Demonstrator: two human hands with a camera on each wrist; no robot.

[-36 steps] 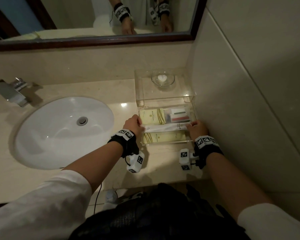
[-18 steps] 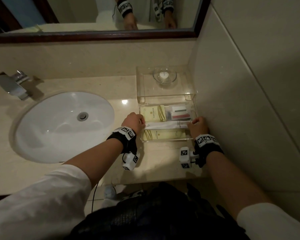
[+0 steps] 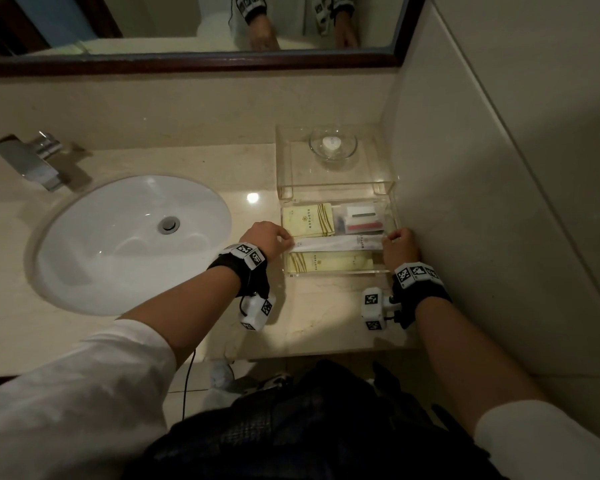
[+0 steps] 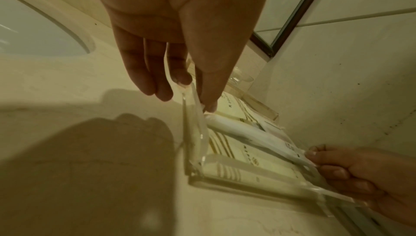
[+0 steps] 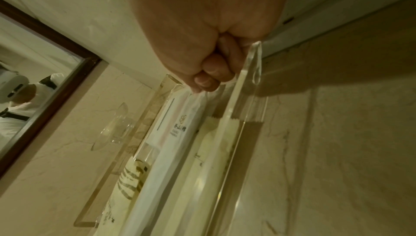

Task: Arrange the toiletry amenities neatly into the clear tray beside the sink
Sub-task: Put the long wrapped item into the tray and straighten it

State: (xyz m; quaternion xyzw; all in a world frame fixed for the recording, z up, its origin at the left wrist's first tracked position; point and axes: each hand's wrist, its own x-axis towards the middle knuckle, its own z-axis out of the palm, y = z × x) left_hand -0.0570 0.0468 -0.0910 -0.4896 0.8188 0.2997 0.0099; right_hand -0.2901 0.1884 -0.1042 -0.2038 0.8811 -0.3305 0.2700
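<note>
The left hand [image 3: 269,237] is pinching the left end of the white sachet [image 3: 338,242], thumb and forefinger closed on the wrapper just at the tray's left wall; in the left wrist view the other fingers [image 4: 144,72] are hanging fairly straight outside that wall, holding nothing. The right hand [image 3: 399,244] is gripping the sachet's right end, its grip curled tight: the right wrist view is showing the fingertips [image 5: 206,79] folded in against the thumb, nipping the wrapper's edge beside the tray's right wall. Between the two hands the sachet is lying stretched across the middle of the tray [image 3: 336,273], running left to right.

The tray is sitting on the tabletop [image 3: 312,306] to the right of the sink [image 3: 129,240], close against the side wall. Inside it, a yellow packet [image 3: 308,221] is lying at the back left, a small clear-wrapped kit [image 3: 361,219] with a red strip at the back right, and a long yellow packet [image 3: 329,263] along the front wall, just beside the sachet. Behind the tray a clear box [image 3: 333,161] is carrying a glass dish [image 3: 332,147] with a white piece in it.
</note>
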